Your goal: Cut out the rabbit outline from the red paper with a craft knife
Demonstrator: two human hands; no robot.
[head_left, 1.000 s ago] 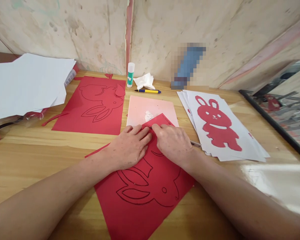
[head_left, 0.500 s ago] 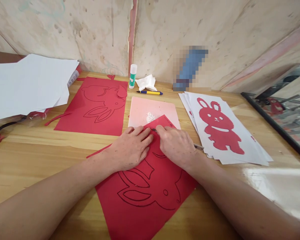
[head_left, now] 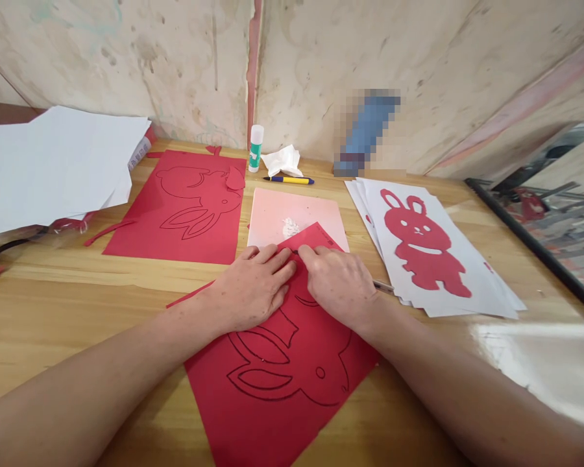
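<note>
A red paper sheet [head_left: 267, 421] lies at an angle on the table before me, with a rabbit outlined on it in dark lines. My left hand [head_left: 253, 285] rests flat on its upper part, fingers stretched out, open. Close beside those fingertips, my right hand [head_left: 338, 279] is closed around a slim craft knife [head_left: 294, 252]. Only the dark tip shows ahead of the fingers, touching or just above the paper; the grip hides most of it. A grey metal end [head_left: 383, 285] sticks out behind the right wrist; I cannot tell whether it belongs to the knife.
Beyond lies a pink pad [head_left: 296, 204] with white scraps [head_left: 291, 227]. Behind it are a glue stick [head_left: 255, 149], crumpled tissue [head_left: 282, 160] and yellow-blue pen [head_left: 289, 180]. Another red rabbit sheet [head_left: 175, 253] and white papers [head_left: 58, 168] are left; papers with a red rabbit cutout [head_left: 421, 243] right.
The whole view has shifted slightly. My right hand has edged a little to the left with the knife; the left hand stays pressed on the red paper.
</note>
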